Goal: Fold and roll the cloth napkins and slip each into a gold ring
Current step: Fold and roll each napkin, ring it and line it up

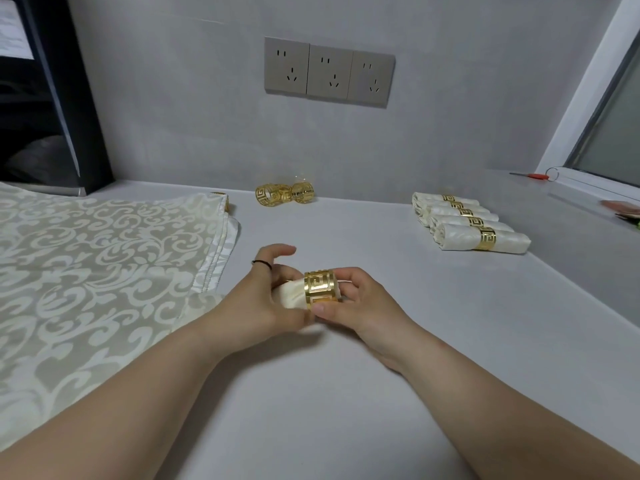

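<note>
Both hands meet just above the grey counter (346, 393), near the middle of it. The left hand (273, 296) grips a rolled napkin (292, 295), its lower fingers curled round the cream cloth, while one upper finger, wearing a thin dark band, arches loosely above and touches nothing. The right hand (362, 301) pinches a gold ring (319, 289), thumb on the near rim and fingers curled behind the far side. The ring sits around the roll close to its right end; a short stretch of cloth shows to the left of the ring, and the rest is hidden by the hands.

To the left, a stack of flat napkins (97, 258) with a pale scroll pattern lies spread on the counter. Three loose gold rings (284, 194) stand together by the back wall, below the wall sockets (329, 72). On the right, five finished rolls (464, 221) lie side by side, touching, each with a ring around its middle. Red-handled scissors (533, 174) rest on the window sill
</note>
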Motion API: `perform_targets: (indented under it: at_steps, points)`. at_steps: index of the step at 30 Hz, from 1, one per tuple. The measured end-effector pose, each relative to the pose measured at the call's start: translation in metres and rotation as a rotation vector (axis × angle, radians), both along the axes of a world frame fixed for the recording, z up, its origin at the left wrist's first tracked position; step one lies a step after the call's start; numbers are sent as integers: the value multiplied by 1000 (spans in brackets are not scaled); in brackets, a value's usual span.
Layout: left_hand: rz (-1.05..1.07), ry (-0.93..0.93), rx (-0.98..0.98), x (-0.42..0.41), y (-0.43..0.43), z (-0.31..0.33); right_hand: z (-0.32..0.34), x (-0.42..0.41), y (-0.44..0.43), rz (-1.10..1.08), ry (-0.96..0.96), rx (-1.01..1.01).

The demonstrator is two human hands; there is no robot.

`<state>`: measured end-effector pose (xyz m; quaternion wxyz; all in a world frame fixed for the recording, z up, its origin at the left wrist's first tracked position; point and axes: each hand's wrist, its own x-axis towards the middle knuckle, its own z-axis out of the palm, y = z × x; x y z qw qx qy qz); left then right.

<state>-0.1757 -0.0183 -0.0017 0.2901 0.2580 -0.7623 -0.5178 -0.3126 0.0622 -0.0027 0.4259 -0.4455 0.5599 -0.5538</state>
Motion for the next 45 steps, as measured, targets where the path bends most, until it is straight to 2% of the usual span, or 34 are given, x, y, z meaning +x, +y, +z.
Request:
perform_targets:
  at_steps: [3, 5, 8, 11, 15, 18, 24, 29, 31, 32, 35, 37, 40, 45]
  points:
    - [34, -168, -262, -6, 6, -3, -2, 6, -1, -32, 98, 13]
    - [87, -205, -412, -9, 5, -6, 0, 7, -1, -16, 110, 22]
    - [117, -215, -450, -9, 3, -6, 5, -1, 0, 12, 20, 52]
    - [154, -293, -521, -9, 5, -4, 9, -12, 0, -53, -3, 92]
    - [219, -416, -706, -10, 10, 0, 5, -12, -4, -49, 136, 174]
    - [263, -475, -826, -11, 12, 2, 4, -11, -6, -77, 173, 156]
    - [288, -562, -922, -5, 5, 9, 14, -26, 1, -115, -71, 138]
    - [303, -612, -906, 5, -2, 11, 18, -36, 6, -137, -60, 140]
    - [299, -629, -908, 5, -3, 10, 19, -35, 7, -73, 48, 154]
    - [298, -630, -919, 4, -3, 9, 20, -36, 9, -40, 189, 170]
    - [287, -643, -967, 1, -2, 8, 21, -35, 12, 15, 844, 210]
    - [272, -651, -978, 0, -1, 8, 21, -30, 11, 6, 1115, 149]
    - [234, -661, -950, -2, -1, 7, 17, -26, 7, 24, 1202, 78]
    - [161, -683, -802, 1, 1, 11, 14, -26, 4, 19, 1213, 97]
